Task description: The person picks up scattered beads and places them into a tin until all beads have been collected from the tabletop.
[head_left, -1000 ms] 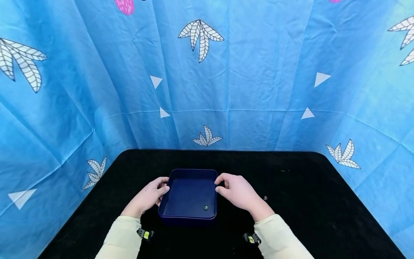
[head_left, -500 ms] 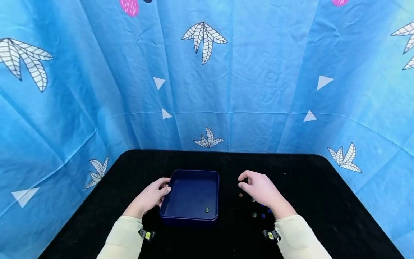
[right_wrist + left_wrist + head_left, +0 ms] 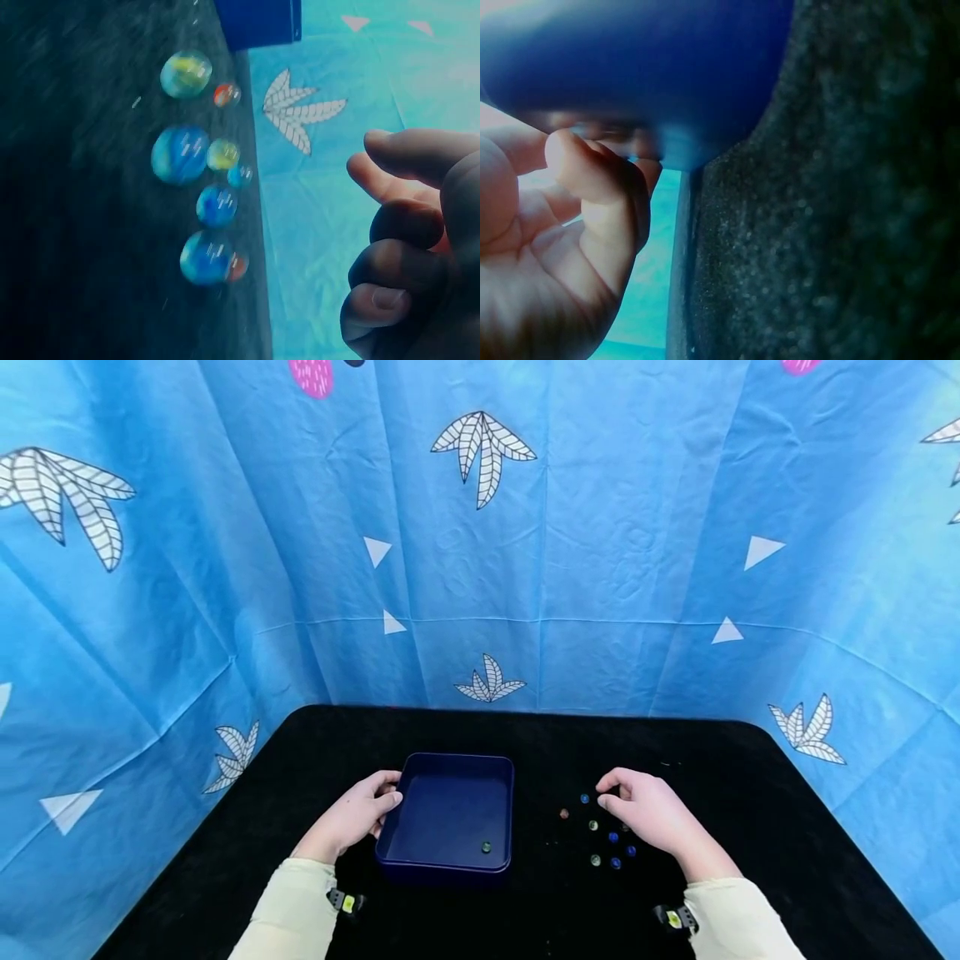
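Note:
A shallow dark blue square box [image 3: 446, 814] lies on the black table, one greenish marble [image 3: 486, 847] in its near right corner. My left hand [image 3: 360, 810] grips the box's left wall, thumb at the rim; the left wrist view shows its fingers [image 3: 604, 217] against the blue side. To the right of the box, my right hand [image 3: 648, 810] hovers above scattered glass marbles. Its thumb and index finger are apart with nothing between them, and the other fingers [image 3: 390, 262] curl loosely. Nearest are a blue marble [image 3: 584, 798] and a clear greenish marble [image 3: 593, 825].
Several more marbles lie on the table's right half, among them an orange one [image 3: 564, 813] and a blue one [image 3: 616, 863]. A blue patterned curtain [image 3: 495, 568] surrounds the black tabletop [image 3: 360, 735] at the back and both sides.
My right hand has moved away from the box's right edge, rightward to above the marbles, uncovering several of them. The left hand stays on the box, and the marble inside stays in its corner.

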Available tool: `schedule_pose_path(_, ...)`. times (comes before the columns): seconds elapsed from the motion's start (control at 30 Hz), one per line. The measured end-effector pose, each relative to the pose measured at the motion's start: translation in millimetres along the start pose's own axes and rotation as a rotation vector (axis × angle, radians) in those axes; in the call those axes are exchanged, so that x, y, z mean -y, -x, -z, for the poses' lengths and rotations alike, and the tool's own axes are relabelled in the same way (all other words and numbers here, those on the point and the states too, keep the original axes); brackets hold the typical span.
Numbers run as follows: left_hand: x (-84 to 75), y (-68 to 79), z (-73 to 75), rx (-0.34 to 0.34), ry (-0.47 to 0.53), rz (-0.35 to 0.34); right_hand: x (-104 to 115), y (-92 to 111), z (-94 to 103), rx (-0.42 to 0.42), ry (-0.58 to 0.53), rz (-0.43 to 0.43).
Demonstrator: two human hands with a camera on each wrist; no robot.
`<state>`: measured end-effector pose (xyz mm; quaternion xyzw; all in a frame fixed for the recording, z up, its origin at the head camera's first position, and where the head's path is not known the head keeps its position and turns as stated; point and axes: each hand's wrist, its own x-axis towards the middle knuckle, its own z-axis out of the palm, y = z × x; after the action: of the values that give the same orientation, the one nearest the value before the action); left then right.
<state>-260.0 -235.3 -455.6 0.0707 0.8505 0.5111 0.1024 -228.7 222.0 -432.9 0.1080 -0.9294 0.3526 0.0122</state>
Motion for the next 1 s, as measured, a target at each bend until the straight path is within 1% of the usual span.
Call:
schedule_pose_path(0.13, 0.0, 0.7, -0.5, 0.024, 0.022, -0.009, -13, 8, 4.1, 0.006, 0.000, -0.021)
schedule_pose_path(0.27, 0.7, -0.2, 0.4, 0.024, 0.035, -0.007, -26, 7, 5.5, -0.017, -0.005, -0.025)
schedule_pose_path(0.33, 1.1, -1.0, 0.7, 0.019, 0.036, 0.000, -30, 5, 5.3, -0.013, -0.014, -0.024)
schedule_pose_path(0.6, 1.2, -2.5, -0.1, 0.012, 0.031, 0.004, -43, 6, 3.3, 0.041, -0.045, -0.036)
schedule_pose_path(0.77, 1.2, -1.5, 0.8, 0.019, 0.030, -0.013, -51, 7, -0.7, 0.104, -0.067, -0.051)
schedule_pose_path(0.9, 1.1, -0.2, 0.1, 0.017, 0.035, -0.032, -55, 8, -3.7, 0.135, -0.042, -0.047)
schedule_pose_path(1.0, 1.8, -0.7, -0.5, 0.008, 0.028, -0.037, -55, 8, -4.8, 0.129, -0.006, -0.019)
